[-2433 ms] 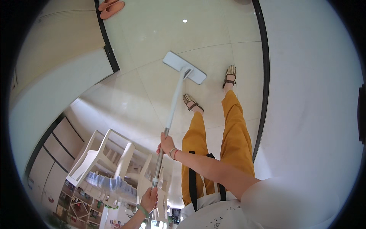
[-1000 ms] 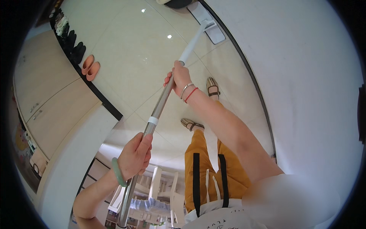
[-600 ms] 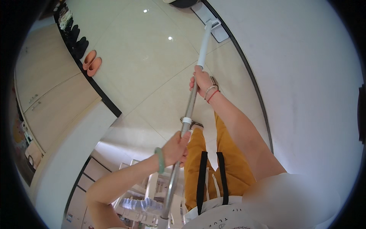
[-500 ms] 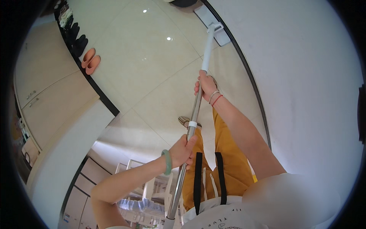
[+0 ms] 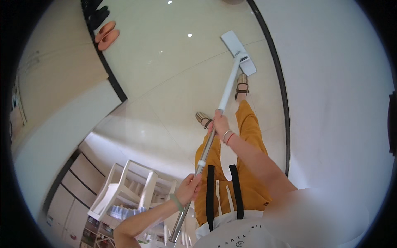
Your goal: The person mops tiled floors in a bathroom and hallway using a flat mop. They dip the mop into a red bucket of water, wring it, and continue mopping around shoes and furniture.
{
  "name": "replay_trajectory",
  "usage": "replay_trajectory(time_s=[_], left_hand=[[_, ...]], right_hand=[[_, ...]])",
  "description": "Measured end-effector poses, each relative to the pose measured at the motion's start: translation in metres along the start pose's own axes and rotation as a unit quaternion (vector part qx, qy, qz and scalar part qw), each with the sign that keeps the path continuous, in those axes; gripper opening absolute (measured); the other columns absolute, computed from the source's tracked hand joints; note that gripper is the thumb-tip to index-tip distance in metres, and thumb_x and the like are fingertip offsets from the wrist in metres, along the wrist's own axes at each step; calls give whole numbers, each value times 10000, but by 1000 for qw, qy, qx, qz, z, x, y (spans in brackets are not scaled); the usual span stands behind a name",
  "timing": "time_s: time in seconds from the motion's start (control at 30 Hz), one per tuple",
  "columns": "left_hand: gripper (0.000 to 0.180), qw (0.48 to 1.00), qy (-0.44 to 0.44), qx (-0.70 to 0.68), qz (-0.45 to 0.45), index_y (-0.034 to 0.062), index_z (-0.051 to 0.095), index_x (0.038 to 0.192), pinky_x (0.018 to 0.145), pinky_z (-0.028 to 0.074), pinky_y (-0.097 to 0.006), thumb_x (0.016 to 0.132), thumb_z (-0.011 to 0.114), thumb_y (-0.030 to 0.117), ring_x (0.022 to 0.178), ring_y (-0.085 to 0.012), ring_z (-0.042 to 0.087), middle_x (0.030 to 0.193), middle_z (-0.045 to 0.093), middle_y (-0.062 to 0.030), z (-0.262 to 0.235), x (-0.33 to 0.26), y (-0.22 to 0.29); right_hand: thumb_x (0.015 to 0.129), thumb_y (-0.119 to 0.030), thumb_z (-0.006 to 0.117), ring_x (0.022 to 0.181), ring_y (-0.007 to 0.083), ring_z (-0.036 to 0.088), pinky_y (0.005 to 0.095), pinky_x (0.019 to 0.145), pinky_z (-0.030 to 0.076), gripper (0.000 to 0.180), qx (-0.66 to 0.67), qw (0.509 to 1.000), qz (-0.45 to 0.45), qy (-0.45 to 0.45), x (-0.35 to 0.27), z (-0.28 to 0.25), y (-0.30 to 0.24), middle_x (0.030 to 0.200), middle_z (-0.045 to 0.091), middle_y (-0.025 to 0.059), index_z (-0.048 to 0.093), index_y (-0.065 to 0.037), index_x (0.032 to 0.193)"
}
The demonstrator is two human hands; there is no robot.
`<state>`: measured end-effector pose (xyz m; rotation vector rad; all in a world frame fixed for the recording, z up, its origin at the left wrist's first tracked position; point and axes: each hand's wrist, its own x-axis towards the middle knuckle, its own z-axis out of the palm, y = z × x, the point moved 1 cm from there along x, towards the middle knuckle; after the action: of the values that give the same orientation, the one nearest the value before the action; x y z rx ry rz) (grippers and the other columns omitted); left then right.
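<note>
A person's right hand (image 5: 219, 122) and left hand (image 5: 188, 189) each close around the long pole of a flat mop (image 5: 225, 91), seemingly stiff and light, its white pad on the glossy floor (image 5: 165, 74) beside a sandalled foot (image 5: 242, 84).

Glossy tile floor (image 5: 165, 82), metal & white plastic mop pole (image 5: 215, 124)

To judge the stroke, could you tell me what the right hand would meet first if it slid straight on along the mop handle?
Likely only bare white handle ahead of the right hand, then the flat mop head on the tiled floor; depth is unclear.
</note>
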<state>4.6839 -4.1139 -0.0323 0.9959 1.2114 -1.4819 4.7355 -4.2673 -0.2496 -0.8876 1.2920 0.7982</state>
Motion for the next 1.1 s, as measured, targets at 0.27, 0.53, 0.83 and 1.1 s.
replay_trajectory(time_s=[0.27,0.53,0.83,1.1], left_hand=[[314,975,49,-191,-102,128,385,789,351,218,-229,893,443,419,389,-62,251,525,296,37,-50,-53,-155],[368,975,8,-216,-58,94,361,792,334,305,-266,905,388,443,386,-108,327,533,335,-20,-16,-53,-140],[440,956,-131,-221,145,85,363,775,353,331,-250,883,385,510,382,-98,325,520,326,-3,-15,44,49],[426,904,-164,-353,178,108,397,762,355,268,-201,870,410,520,390,-52,304,527,338,35,-18,95,74]], right_hand=[[889,-423,365,375,240,501,384,342,458,425,-158,976,123,-85,-65,83,159,525,465,116,386,-10,795],[893,-400,361,375,249,505,382,333,457,415,-218,958,132,-132,-60,71,151,526,465,117,393,3,796],[888,-389,363,392,237,524,368,355,441,398,-307,944,-68,-103,70,143,-72,541,519,128,416,-21,746],[884,-329,338,391,234,537,357,326,424,353,-429,892,-139,-43,109,171,-119,511,514,119,432,-26,730]])
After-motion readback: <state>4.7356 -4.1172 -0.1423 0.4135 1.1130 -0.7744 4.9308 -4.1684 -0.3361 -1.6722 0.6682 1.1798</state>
